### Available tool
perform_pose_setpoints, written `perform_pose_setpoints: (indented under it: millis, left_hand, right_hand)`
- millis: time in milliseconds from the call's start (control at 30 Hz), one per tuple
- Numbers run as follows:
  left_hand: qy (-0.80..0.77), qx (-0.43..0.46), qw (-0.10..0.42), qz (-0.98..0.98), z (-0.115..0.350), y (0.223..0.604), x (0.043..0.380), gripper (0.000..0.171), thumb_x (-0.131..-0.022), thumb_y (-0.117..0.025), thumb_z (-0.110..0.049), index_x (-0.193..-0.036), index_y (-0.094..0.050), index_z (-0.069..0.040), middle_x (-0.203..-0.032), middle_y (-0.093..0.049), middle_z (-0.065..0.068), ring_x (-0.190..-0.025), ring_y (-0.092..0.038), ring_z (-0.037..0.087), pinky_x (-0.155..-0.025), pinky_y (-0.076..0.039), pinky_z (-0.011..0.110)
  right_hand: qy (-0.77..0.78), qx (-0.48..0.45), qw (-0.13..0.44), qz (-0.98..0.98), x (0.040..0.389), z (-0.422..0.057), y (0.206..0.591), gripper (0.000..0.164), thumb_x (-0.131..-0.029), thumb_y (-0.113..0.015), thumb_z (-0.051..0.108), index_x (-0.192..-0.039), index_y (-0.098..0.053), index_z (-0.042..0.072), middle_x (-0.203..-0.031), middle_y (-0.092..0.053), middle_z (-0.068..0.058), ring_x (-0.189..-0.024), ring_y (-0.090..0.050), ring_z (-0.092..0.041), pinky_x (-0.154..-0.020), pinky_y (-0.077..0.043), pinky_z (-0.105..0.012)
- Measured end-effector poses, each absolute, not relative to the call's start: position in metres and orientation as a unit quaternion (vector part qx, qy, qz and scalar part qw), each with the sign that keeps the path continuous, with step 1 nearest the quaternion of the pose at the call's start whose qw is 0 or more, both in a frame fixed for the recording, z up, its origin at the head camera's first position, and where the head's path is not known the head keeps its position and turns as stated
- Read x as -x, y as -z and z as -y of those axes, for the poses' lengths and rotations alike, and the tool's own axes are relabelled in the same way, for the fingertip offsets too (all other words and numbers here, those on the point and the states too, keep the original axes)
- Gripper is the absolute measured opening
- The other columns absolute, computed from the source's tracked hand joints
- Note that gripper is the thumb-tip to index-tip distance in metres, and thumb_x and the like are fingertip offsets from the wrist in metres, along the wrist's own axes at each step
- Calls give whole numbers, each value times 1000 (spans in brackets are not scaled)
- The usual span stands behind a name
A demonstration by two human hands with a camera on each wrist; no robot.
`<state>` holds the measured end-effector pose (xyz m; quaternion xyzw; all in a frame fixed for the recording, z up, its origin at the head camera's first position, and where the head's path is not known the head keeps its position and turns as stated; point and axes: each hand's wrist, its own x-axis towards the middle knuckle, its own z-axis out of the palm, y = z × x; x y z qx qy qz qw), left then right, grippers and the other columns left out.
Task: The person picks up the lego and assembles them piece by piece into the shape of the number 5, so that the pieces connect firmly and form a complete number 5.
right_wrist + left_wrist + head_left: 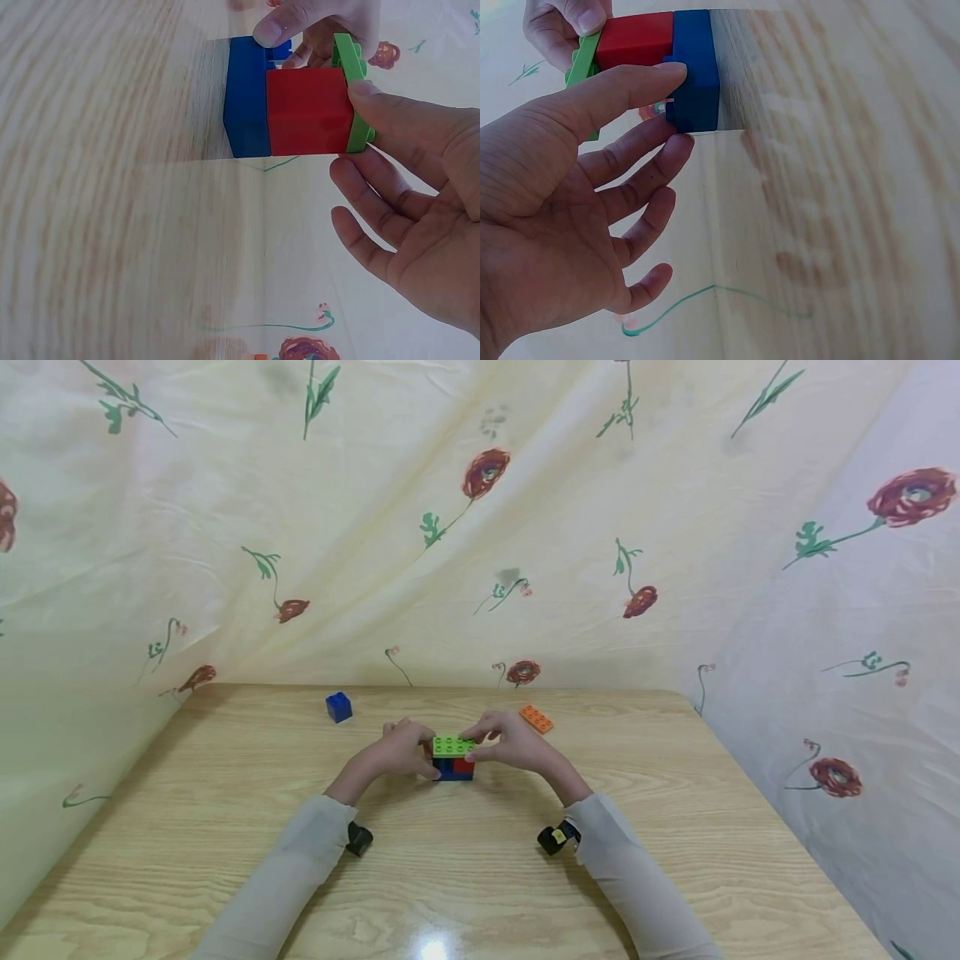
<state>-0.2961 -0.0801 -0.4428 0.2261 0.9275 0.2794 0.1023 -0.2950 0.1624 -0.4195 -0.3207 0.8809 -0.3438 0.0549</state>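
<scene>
A small stack of toy building bricks stands on the table in front of me. At its bottom lies a long blue brick (696,90); a red brick (309,112) sits on its right half. Across the top is a thin lime-green studded plate (452,744), with a gap under its left half where blue studs show. My left hand (403,749) pinches the left end of the blue brick between thumb and fingers, the other fingers spread loosely. My right hand (516,743) holds the green plate at its right end, above the red brick, thumb and fingertips at its edges.
Toward the back left of the wooden table (420,885) lies a smaller blue brick (339,707). An orange studded plate (536,719) lies behind my right hand. A flower-patterned cloth (375,577) hangs along the table's back and sides.
</scene>
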Motion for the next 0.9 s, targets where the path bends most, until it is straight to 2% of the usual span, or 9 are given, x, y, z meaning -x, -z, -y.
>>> perform_pose_setpoints:
  millis: [400,700,900]
  left_hand:
    - [-280,-227,103,-927,81,441,295,23,-80,-88,-22,-85,-67,-13,-93,-69,-2,-102,-46,23,-91,-25,45]
    - [-283,-222,107,-927,80,441,295,22,-81,-88,-22,-85,-68,-14,-92,-68,-3,-101,-46,23,-91,-24,44]
    - [-284,-227,104,-926,80,443,295,23,-80,-89,-22,-83,-67,-14,-92,-69,-3,-99,-46,23,-92,-24,44]
  right_hand:
    - [335,331,54,-881,295,-161,417,32,-90,-79,19,-121,-76,10,-98,-71,-2,-92,-64,-13,-85,-50,-32]
    - [358,315,73,-876,293,-160,418,32,-91,-78,18,-122,-75,9,-101,-68,-8,-97,-65,-22,-82,-56,-31]
    - [352,313,72,-879,292,-160,417,33,-90,-79,18,-122,-75,8,-100,-68,-8,-97,-64,-21,-80,-55,-30]
